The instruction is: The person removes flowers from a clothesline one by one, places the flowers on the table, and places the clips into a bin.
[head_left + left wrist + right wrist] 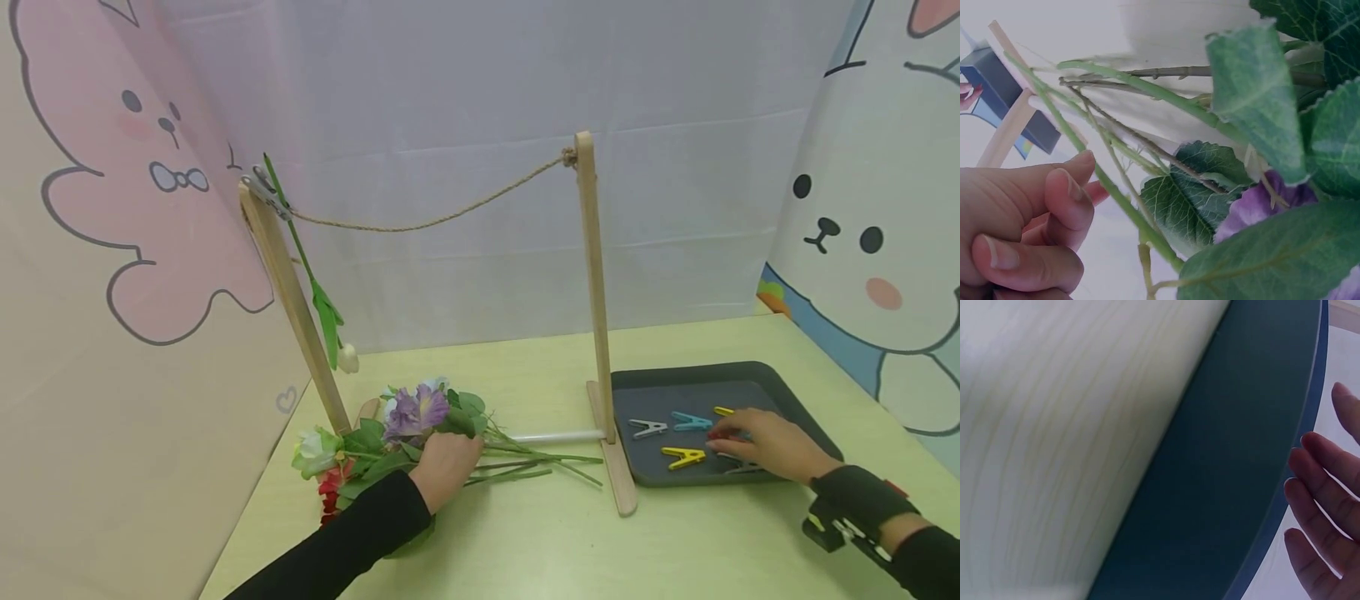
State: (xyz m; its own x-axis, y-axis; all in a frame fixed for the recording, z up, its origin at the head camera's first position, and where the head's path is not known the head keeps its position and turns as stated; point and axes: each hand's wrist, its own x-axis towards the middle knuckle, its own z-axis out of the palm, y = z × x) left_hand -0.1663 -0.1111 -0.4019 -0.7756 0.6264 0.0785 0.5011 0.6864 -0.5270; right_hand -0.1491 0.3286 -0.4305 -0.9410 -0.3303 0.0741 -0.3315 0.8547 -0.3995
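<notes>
My left hand (448, 468) is over a pile of artificial flowers, with a purple flower (417, 412) just beyond it. Its fingers are curled in the left wrist view, fingertips right at a green stem (1129, 209); I cannot tell whether they pinch it. Over the dark tray (637, 392), my right hand (772, 442) reaches to a red clothespin (729, 434), partly hidden by the fingers. In the right wrist view those fingers are spread and loosely bent, thumb apart. Around them lie yellow (682, 457), blue (691, 422) and grey (647, 428) clothespins.
A rope (420, 227) sags between two wooden posts (592, 292). At its left end, a grey clothespin (267, 196) holds a white tulip (347, 358) hanging head down. A pale crossbar (562, 436) runs low behind the stems. Curtains with cartoon animals surround the table.
</notes>
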